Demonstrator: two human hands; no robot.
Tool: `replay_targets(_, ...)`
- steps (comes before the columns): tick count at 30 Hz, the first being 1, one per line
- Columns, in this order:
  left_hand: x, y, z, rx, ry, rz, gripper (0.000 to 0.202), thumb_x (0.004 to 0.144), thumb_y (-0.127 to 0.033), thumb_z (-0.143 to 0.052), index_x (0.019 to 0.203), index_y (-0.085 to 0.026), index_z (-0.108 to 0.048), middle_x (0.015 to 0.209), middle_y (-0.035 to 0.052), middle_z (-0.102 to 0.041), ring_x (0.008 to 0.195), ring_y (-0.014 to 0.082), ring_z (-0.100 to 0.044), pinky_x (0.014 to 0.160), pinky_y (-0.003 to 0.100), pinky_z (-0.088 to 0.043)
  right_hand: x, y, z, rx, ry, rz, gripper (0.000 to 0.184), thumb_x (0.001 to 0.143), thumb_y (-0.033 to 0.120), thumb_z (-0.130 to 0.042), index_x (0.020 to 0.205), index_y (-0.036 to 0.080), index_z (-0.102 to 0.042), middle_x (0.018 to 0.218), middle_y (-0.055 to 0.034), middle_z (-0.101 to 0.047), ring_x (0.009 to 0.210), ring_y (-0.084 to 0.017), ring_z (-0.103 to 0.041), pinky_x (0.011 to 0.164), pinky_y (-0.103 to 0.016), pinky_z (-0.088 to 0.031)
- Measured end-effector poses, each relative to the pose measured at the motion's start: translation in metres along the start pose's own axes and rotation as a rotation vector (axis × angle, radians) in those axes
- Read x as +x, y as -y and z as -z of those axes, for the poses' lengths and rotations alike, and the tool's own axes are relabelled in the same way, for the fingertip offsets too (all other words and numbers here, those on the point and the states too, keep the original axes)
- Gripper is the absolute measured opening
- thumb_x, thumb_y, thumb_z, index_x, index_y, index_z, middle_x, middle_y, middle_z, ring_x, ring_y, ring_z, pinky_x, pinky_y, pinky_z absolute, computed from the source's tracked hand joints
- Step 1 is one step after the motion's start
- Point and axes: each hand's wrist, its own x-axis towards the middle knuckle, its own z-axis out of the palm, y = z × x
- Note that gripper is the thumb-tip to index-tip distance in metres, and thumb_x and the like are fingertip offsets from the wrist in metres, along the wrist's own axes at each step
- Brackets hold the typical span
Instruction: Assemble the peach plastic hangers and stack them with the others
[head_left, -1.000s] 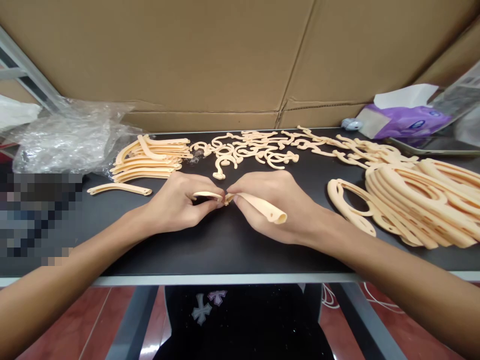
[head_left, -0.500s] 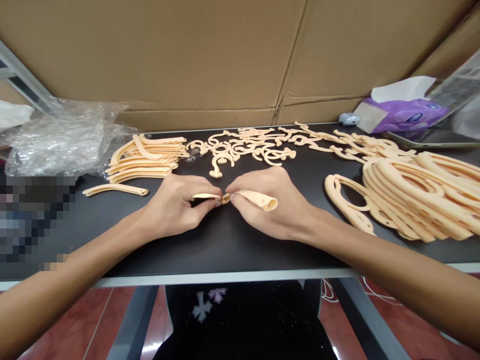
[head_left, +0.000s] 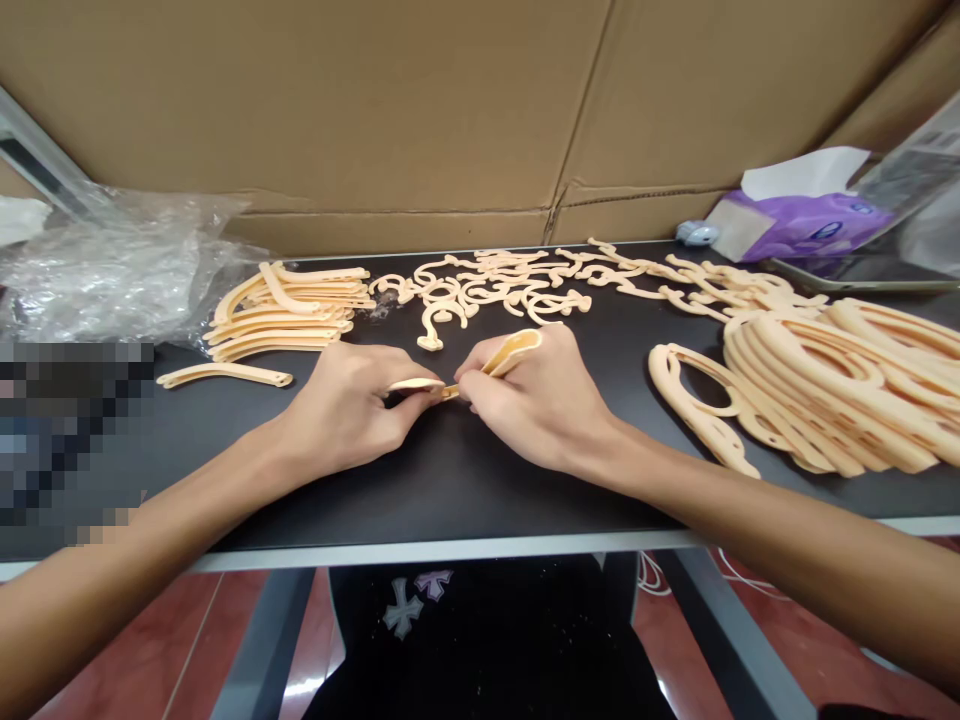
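Left hand [head_left: 349,405]: fingers pinching a thin, curved, peach plastic piece [head_left: 417,384] | right hand [head_left: 536,405]: fingers gripping a hollow, channelled, peach plastic bar [head_left: 514,349], one end tilted up | both pieces above the black surface [head_left: 480,505]; whether joined, cannot tell | stack of curved peach bars [head_left: 289,323] beyond left hand

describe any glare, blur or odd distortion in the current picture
Head view: bright glints on the crumpled clear plastic, white glare on the red floor; head view: a pixelated patch at left hides detail; head view: forearms look stretched toward the sides, perhaps from a wide lens; head view: left hand and right hand show little blur.
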Motion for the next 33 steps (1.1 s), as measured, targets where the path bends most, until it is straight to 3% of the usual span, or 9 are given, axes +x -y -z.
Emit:
replay_targets(5, 0.000, 0.004, 0.000, -0.045, 0.009, 0.042, 0.017, 0.088, -0.025, -0.063, 0.076, -0.024, -0.075, 0.077, -0.0026, -0.078, 0.065, 0.0138, -0.069, 0.063, 0.024, -0.049, 0.003, -0.001, -0.001, 0.083, -0.004, -0.064, 0.019, 0.072, 0.013, -0.053, 0.061, 0.016, -0.067, 0.055, -0.0022, -0.059, 0.057, -0.015, -0.055, 0.057, -0.030, -0.039)
replay_targets(10, 0.002, 0.008, 0.003, -0.164, 0.006, 0.136, 0.013, 0.085, -0.026, -0.070, 0.074, -0.023, -0.075, 0.077, -0.0026, -0.078, 0.067, 0.0143, -0.069, 0.062, 0.025, -0.050, 0.013, -0.004, 0.002, 0.450, 0.048, -0.351, 0.010, 0.069, 0.014, -0.058, 0.061, 0.015, -0.065, 0.055, -0.0054, -0.064, 0.054, -0.019, -0.065, 0.053, -0.030, -0.050)
replay_targets(14, 0.002, 0.006, 0.006, -0.296, -0.155, 0.203, 0.014, 0.085, -0.030, -0.072, 0.076, -0.020, -0.072, 0.086, 0.0021, -0.078, 0.076, 0.0175, -0.072, 0.068, 0.028, -0.057, 0.020, -0.002, 0.008, 0.811, 0.021, -0.502, 0.006, 0.070, 0.015, -0.063, 0.073, 0.013, -0.067, 0.060, -0.0073, -0.069, 0.055, -0.019, -0.068, 0.054, -0.029, -0.055)
replay_targets(16, 0.000, 0.006, 0.005, -0.372, -0.211, 0.180, 0.012, 0.085, -0.029, -0.074, 0.082, -0.018, -0.071, 0.087, 0.0044, -0.077, 0.081, 0.0191, -0.073, 0.076, 0.031, -0.060, 0.021, -0.002, 0.011, 0.950, 0.012, -0.499, 0.010, 0.073, 0.017, -0.064, 0.082, 0.013, -0.067, 0.063, -0.0067, -0.071, 0.056, -0.017, -0.069, 0.055, -0.027, -0.055)
replay_targets(19, -0.002, 0.006, 0.000, -0.476, -0.172, 0.067, 0.019, 0.085, -0.026, -0.073, 0.102, -0.018, -0.071, 0.079, 0.0028, -0.075, 0.077, 0.0178, -0.072, 0.080, 0.032, -0.061, 0.021, -0.004, 0.010, 1.049, 0.012, -0.511, 0.014, 0.077, 0.017, -0.064, 0.091, 0.013, -0.065, 0.066, -0.0054, -0.072, 0.055, -0.014, -0.067, 0.054, -0.024, -0.052)
replay_targets(22, -0.002, 0.007, -0.003, -0.355, -0.153, -0.024, 0.023, 0.087, -0.020, -0.070, 0.110, -0.018, -0.070, 0.078, 0.0010, -0.075, 0.072, 0.0146, -0.070, 0.077, 0.028, -0.059, 0.021, -0.008, 0.007, 1.068, 0.005, -0.529, 0.015, 0.079, 0.015, -0.065, 0.094, 0.014, -0.062, 0.066, -0.0034, -0.071, 0.053, -0.012, -0.063, 0.053, -0.022, -0.048)
replay_targets(28, -0.003, 0.011, 0.000, -0.078, -0.201, -0.141, 0.013, 0.089, -0.018, -0.065, 0.100, -0.018, -0.072, 0.082, 0.0028, -0.077, 0.075, 0.0148, -0.071, 0.075, 0.026, -0.057, 0.019, -0.010, 0.004, 1.067, 0.074, -0.526, 0.014, 0.080, 0.020, -0.068, 0.092, 0.014, -0.062, 0.065, -0.0020, -0.067, 0.053, -0.011, -0.057, 0.054, -0.024, -0.042)
replay_targets(33, -0.005, 0.017, -0.004, 0.001, -0.190, -0.042, 0.020, 0.089, -0.017, -0.059, 0.104, -0.016, -0.072, 0.085, 0.0030, -0.076, 0.074, 0.0146, -0.070, 0.075, 0.026, -0.055, 0.019, -0.007, 0.004, 1.089, 0.068, -0.536, 0.010, 0.080, 0.023, -0.066, 0.082, 0.015, -0.061, 0.060, 0.0004, -0.060, 0.053, -0.010, -0.050, 0.052, -0.025, -0.036)
